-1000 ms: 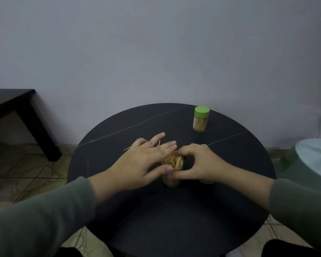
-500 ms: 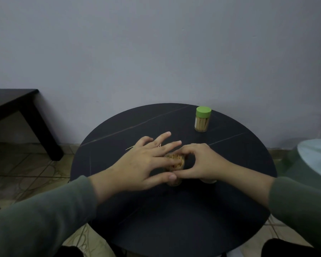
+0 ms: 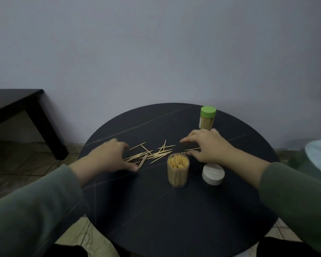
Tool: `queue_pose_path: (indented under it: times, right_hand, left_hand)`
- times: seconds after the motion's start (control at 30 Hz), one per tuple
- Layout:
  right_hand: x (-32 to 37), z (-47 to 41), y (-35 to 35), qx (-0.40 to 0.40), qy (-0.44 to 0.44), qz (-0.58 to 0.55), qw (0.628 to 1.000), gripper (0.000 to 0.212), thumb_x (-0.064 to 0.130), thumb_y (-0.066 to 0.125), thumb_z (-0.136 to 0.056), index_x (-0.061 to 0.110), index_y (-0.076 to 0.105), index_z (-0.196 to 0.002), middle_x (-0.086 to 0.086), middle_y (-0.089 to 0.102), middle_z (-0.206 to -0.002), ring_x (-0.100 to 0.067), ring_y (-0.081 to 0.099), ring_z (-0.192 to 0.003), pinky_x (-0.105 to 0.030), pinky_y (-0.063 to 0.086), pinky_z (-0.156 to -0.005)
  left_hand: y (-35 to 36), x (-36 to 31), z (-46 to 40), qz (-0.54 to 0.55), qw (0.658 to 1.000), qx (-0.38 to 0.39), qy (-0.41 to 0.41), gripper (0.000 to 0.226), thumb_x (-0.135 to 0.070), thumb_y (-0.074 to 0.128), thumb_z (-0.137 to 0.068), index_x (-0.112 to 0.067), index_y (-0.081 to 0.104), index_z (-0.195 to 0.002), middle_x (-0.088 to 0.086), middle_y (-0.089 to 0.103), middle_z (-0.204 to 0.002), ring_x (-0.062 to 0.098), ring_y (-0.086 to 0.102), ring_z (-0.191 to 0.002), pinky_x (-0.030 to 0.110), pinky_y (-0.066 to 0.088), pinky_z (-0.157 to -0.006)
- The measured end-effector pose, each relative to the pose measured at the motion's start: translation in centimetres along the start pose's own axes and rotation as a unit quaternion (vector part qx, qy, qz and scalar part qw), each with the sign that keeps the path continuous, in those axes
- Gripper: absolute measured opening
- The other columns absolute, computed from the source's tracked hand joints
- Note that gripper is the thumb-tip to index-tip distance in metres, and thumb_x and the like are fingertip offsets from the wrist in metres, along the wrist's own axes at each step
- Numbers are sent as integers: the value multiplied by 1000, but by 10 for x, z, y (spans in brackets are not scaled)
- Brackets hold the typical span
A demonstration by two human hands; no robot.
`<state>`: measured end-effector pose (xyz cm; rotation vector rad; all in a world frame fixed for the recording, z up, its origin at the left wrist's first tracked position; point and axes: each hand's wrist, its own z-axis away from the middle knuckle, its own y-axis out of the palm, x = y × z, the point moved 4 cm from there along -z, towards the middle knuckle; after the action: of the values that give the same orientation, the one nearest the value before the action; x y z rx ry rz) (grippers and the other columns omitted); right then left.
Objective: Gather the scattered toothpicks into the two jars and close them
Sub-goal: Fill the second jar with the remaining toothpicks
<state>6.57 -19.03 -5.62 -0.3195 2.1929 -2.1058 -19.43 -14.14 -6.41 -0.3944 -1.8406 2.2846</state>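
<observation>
Several loose toothpicks [image 3: 152, 153] lie scattered on the round black table [image 3: 174, 210], between my two hands. My left hand [image 3: 109, 157] rests at the left end of the pile, fingers bent, touching the table. My right hand [image 3: 207, 145] spreads over the right end, fingertips on the table. An open clear jar [image 3: 178, 170] full of toothpicks stands upright just in front of the pile. Its white lid [image 3: 213, 174] lies to the right, under my right wrist. A second jar with a green lid [image 3: 208, 117] stands closed behind my right hand.
A dark low table [image 3: 17, 104] stands at the far left by the wall. A pale round object [image 3: 319, 158] sits off the right edge of the table. Tiled floor shows around the round table.
Both hands have left the open jar and moved apart to either side of the pile. The scattered toothpicks, earlier hidden by my hands, are in view now.
</observation>
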Motion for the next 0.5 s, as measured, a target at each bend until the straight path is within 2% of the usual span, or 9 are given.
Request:
queue_pose_path:
  times: [0.07, 0.17, 0.23, 0.4, 0.5]
  right_hand:
    - [0, -11, 4, 16, 4, 58, 998, 43, 42, 61, -90, 38, 51, -132, 8, 53, -131, -15, 47, -122, -40, 33, -103]
    - [2, -26, 6, 23, 5, 95, 995, 34, 45, 60, -89, 35, 57, -121, 9, 61, -116, -15, 52, -112, -40, 33, -99]
    - [6, -34, 6, 29, 10, 103, 994, 29, 45, 60, -89, 34, 58, -116, 9, 63, -109, -15, 54, -109, -40, 32, -98]
    - [6, -41, 6, 70, 26, 118, 990, 26, 46, 58, -90, 32, 59, -112, 10, 58, -98, -15, 56, -105, -42, 31, -101]
    - [2, -39, 0, 105, 39, 181, 977, 30, 47, 58, -90, 30, 57, -115, 6, 62, -108, -17, 55, -107, -41, 34, -99]
  left_hand:
    - [4, 6, -2, -39, 999, 23, -31, 72, -60, 71, -74, -19, 54, -130, 2, 55, -126, 20, 55, -113, 36, 47, -97]
    - [6, 10, -3, -28, 999, 21, -33, 40, -45, 73, -79, -19, 69, -108, -3, 67, -99, 16, 62, -94, 34, 52, -86]
    - [6, 11, -2, -17, 999, 10, -37, 29, -37, 75, -80, -20, 72, -103, -4, 69, -96, 16, 63, -93, 33, 53, -85]
    - [7, 14, -5, 30, 999, -19, -35, 32, -28, 75, -81, -27, 70, -112, -7, 69, -102, 14, 62, -99, 33, 51, -91]
    - [8, 16, -9, 74, 996, -43, -34, 31, -35, 77, -78, -35, 72, -108, -13, 70, -103, 9, 61, -102, 33, 51, -91]
